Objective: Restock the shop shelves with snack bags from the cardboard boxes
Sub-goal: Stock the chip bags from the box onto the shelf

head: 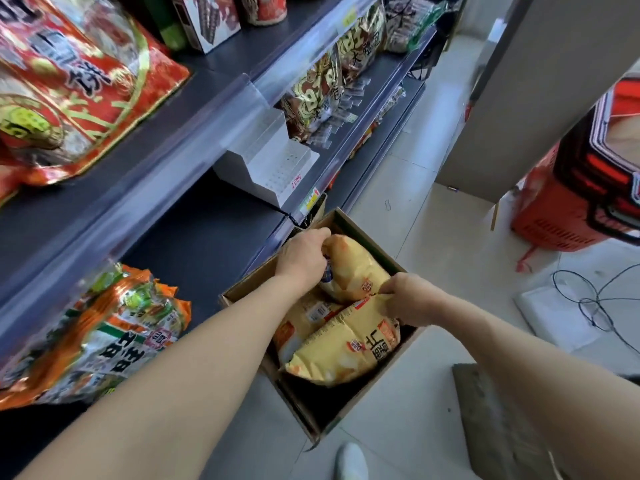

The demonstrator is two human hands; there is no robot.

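Lower shelf, left end: orange, green and white foil multipack bag point(104, 334) lying flat at the front edge. The dark grey metal shelf point(201, 233) beside it is bare up to the white stepped plastic display riser point(266, 168). Below the shelf front, an open brown cardboard box point(249, 282) is seen on the floor, with puffed yellow plastic snack bags inside. The left hand point(301, 254) is held at the box's far-left rim, fingers curled over the top end of the far yellow bag point(356, 268), which is raised above the others. The near yellow bag point(346, 348) lies across the box's middle. The right hand point(412, 299) is set at the right rim, fingers clenched in a pinch, apparently on that bag's crimped upper corner. A red plastic basket point(568, 209) stands well apart to the right. Handling judged: bags light, air-filled, soft, film slippery, contents crushable. Hold is best taken at the crimped end seams, not by squeezing the body.
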